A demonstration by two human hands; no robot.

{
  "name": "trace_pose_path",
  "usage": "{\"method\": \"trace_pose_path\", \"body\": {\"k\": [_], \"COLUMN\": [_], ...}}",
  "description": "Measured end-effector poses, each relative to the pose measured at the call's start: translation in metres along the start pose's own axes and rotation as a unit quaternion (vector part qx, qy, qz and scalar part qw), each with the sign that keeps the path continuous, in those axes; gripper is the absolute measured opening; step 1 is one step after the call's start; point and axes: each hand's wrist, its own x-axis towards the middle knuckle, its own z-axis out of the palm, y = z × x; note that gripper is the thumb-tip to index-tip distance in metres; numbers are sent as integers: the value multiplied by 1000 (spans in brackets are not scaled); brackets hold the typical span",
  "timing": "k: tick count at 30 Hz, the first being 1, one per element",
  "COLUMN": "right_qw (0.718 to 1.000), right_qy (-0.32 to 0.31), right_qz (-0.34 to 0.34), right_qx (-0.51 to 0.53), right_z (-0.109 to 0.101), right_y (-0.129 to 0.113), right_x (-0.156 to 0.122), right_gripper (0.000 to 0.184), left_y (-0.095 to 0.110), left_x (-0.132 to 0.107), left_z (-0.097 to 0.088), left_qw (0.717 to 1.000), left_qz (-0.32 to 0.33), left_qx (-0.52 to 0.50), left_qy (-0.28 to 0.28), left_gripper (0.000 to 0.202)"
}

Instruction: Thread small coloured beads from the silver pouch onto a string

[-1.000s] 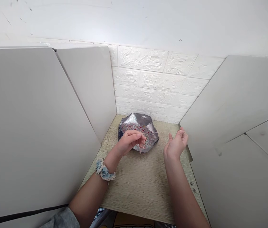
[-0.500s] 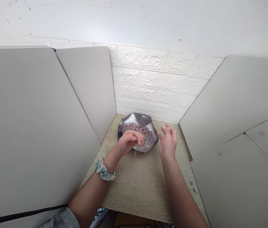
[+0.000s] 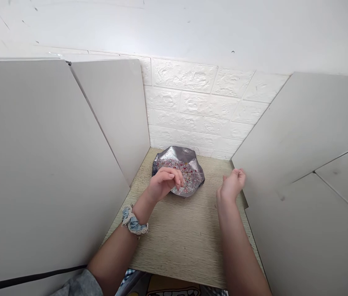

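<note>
A silvery foil bag lies open at the back of the wooden table, showing several tiny multicoloured beads. My left hand hovers over the bag's front edge with its fingers curled into a pinch; what it holds is too small to name. A blue scrunchie sits on that wrist. My right hand is raised right of the bag, close to the right panel, fingers curled together. A faint thin line seems to run from the left fingers toward the right.
Tall grey-white panels stand on the left and the right, boxing in the narrow table. A white brick-patterned wall closes the back. The table's front edge lies just above my lap.
My right hand swung in toward the bag with fingers spread, then drew back right with fingers curled. My left hand stayed pinched over the bag's edge.
</note>
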Motion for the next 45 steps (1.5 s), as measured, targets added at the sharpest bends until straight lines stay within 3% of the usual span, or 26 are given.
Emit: {"method": "trace_pose_path", "body": {"k": [3,5,13,17,21,24,26,29,31,33,36,39,42,45], "right_qw": [995,993,995,996,998,997,995,977,955,939,950,964,936,887], "right_qy": [96,116,93,84,52,69,31,-120,-231,-298,-297,-252,-235,-247], "right_qz": [11,14,3,6,-23,8,23,42,75,88,32,-89,-237,-345], "right_qx": [-27,-34,-37,-21,-6,33,95,172,170,147,93,-5,-115,-179], "right_z": [-3,-3,0,1,1,2,4,7,8,8,9,10,11,12], "right_y": [2,3,9,12,8,0,-9,-21,-27,-30,-32,-32,-32,-30], "right_x": [7,8,6,6,4,-1,-5,-13,-18,-23,-31,-38,-42,-45], "right_gripper": [17,15,14,16,19,17,16,21,25,27,25,20,17,14], "left_y": [1,1,4,-1,-10,-15,-15,-16,-16,-17,-17,-15,-14,-16], "left_x": [0,0,-1,0,-4,-8,-10,-10,-9,-8,-8,-8,-6,-3], "left_z": [0,1,2,0,-1,0,1,2,1,0,-2,-4,-5,-3], "left_qw": [1000,1000,1000,994,952,891,848,797,770,750,719,682,658,663], "left_qz": [9,10,7,54,95,149,180,197,186,170,163,181,190,202], "left_qx": [-7,-8,-4,62,244,409,491,568,608,636,671,699,718,709], "left_qy": [-1,1,12,75,158,131,90,61,61,63,80,114,126,132], "left_gripper": [18,18,19,29,36,36,35,35,35,34,27,28,28,23]}}
